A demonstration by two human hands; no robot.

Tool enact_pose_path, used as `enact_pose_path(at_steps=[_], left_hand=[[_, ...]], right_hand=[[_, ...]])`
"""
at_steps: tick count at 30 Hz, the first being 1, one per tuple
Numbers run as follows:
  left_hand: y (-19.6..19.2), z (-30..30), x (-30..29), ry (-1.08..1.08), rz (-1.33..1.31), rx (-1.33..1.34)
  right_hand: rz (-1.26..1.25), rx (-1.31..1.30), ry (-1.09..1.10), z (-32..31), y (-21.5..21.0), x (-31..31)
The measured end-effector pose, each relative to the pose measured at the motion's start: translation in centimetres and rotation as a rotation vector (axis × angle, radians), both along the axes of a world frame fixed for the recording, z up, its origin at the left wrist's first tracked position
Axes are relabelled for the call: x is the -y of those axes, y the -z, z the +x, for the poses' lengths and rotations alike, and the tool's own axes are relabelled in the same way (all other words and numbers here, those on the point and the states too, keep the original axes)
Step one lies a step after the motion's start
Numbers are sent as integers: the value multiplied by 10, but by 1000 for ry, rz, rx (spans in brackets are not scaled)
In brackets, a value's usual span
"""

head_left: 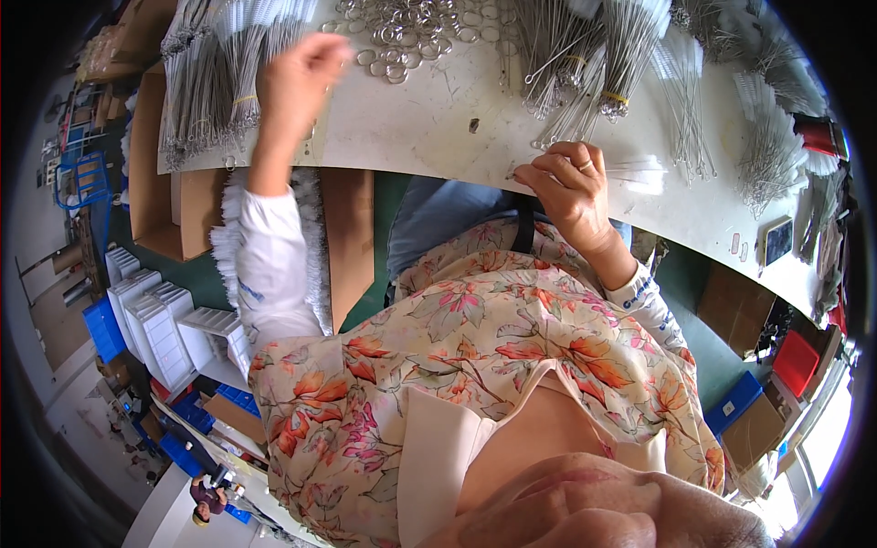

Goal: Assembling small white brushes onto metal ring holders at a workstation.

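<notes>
My left hand [300, 87] is raised over the far left of the white table [429, 128], beside a heap of metal split rings [402, 36]. Its fingers are smeared by motion, so I cannot make out whether they hold anything. At the table's front edge, my right hand [574, 190] is closed, fingers curled against the thumb. A thin brush with white bristles [641, 172] sticks out to the right of this fist; its wire part is hidden within the fingers.
Bundles of wire-handled brushes [239, 78] lie at the far left, and more bundles [630, 55] at the far right. A phone [777, 242] rests near the right edge. Below the table's left side stand cardboard boxes [351, 247]. White plastic bins [160, 320] are stacked on the left.
</notes>
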State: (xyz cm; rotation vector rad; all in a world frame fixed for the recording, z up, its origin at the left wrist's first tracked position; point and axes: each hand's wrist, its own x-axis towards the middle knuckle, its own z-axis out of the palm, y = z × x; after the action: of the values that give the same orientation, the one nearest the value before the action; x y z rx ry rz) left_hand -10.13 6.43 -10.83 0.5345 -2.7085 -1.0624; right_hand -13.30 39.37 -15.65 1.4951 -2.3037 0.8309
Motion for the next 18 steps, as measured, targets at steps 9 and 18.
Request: enact_pose_path(at_steps=[9, 18], left_hand=[[18, -30, 72, -127, -812, 393], [29, -26, 61, -188, -775, 361]], right_hand=[[-111, -59, -10, -60, -37, 30], [588, 128, 434, -159, -32, 113]])
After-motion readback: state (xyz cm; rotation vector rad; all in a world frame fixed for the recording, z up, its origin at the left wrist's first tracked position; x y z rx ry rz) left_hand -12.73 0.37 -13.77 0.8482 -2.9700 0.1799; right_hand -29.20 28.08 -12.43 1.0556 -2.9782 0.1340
